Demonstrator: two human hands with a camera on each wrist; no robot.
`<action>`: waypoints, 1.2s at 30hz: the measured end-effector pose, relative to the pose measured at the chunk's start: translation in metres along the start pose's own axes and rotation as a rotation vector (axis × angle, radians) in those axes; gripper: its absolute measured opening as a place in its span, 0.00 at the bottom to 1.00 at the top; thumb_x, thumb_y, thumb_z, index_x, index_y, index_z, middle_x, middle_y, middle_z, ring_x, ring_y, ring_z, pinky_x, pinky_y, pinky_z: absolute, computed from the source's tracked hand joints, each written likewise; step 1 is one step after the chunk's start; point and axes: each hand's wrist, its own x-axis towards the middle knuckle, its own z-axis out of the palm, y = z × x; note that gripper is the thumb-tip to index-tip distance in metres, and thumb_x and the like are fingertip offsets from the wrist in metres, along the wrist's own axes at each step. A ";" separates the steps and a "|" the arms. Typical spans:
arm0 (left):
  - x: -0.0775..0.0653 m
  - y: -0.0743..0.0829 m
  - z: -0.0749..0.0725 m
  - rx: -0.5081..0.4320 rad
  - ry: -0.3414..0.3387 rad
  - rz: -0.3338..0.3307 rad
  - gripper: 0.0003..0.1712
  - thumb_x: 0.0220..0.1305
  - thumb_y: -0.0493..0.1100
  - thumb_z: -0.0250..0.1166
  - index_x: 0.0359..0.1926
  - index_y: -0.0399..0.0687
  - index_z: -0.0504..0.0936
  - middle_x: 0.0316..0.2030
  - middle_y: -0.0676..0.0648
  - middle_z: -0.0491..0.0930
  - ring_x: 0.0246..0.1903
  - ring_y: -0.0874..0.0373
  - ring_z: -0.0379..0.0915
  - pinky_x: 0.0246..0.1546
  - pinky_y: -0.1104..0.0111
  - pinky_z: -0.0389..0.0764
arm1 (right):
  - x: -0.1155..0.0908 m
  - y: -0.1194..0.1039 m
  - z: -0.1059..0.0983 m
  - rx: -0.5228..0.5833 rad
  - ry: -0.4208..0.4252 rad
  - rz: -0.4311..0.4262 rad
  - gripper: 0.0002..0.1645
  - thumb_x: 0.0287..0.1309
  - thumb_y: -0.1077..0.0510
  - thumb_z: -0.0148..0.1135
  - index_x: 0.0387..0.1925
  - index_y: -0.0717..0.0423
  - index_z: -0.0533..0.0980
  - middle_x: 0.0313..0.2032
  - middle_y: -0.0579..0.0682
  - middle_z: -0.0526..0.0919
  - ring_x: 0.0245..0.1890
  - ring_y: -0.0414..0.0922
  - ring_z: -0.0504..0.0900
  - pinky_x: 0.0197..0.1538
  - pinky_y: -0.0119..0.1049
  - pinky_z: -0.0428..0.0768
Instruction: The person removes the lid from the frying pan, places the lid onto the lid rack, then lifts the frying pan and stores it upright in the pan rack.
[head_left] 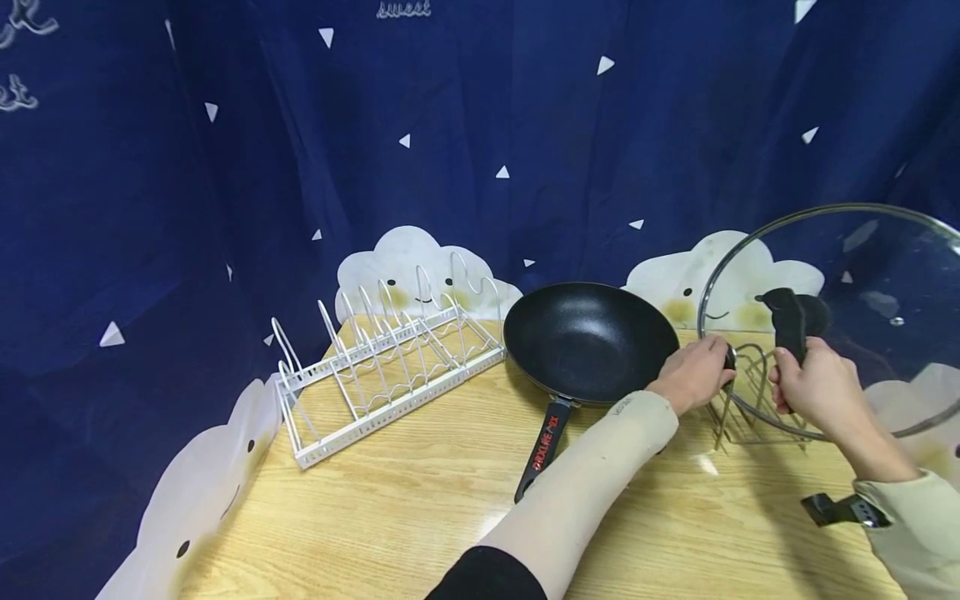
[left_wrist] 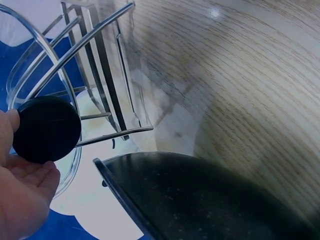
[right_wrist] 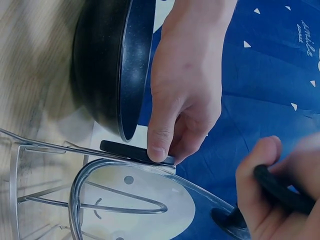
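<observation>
In the head view, my right hand (head_left: pixel 821 387) grips the black handle (head_left: pixel 787 325) of a large clear glass lid (head_left: pixel 885 258) with a metal rim, standing upright. The lid's lower part overlaps a small metal wire rack (head_left: pixel 750 433) on the table. My left hand (head_left: pixel 693 375) reaches over the right side of a black frying pan (head_left: pixel 588 342). Its thumb and fingers pinch a flat round black piece (left_wrist: pixel 47 129) beside the rack's wires, seen edge-on in the right wrist view; I cannot tell what it belongs to.
A long white wire rack (head_left: pixel 397 408) with upright loops stands left of the pan. The pan's black handle (head_left: pixel 546 442) points toward me. Behind the wooden table (head_left: pixel 360 517) hangs a dark blue curtain (head_left: pixel 450 125), with white cloud shapes (head_left: pixel 420 250) along the edge.
</observation>
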 end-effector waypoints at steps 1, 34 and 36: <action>0.000 0.000 0.000 0.002 -0.001 -0.001 0.25 0.70 0.62 0.46 0.63 0.64 0.64 0.58 0.65 0.64 0.55 0.73 0.64 0.52 0.82 0.66 | 0.000 0.000 0.000 -0.004 -0.001 -0.003 0.20 0.71 0.52 0.39 0.38 0.69 0.64 0.12 0.47 0.75 0.10 0.44 0.77 0.19 0.31 0.72; 0.000 0.000 0.004 -0.022 0.049 -0.007 0.25 0.68 0.62 0.49 0.63 0.63 0.64 0.53 0.64 0.67 0.51 0.72 0.67 0.48 0.80 0.71 | 0.003 0.012 0.016 0.055 -0.151 -0.111 0.18 0.72 0.59 0.36 0.30 0.69 0.62 0.09 0.47 0.71 0.07 0.45 0.73 0.13 0.36 0.72; 0.000 0.001 0.005 -0.031 0.051 -0.011 0.24 0.68 0.62 0.49 0.62 0.64 0.65 0.52 0.64 0.67 0.51 0.72 0.68 0.47 0.80 0.71 | 0.004 0.011 0.018 0.057 -0.158 -0.097 0.18 0.72 0.58 0.36 0.31 0.70 0.62 0.10 0.47 0.72 0.08 0.45 0.74 0.13 0.37 0.74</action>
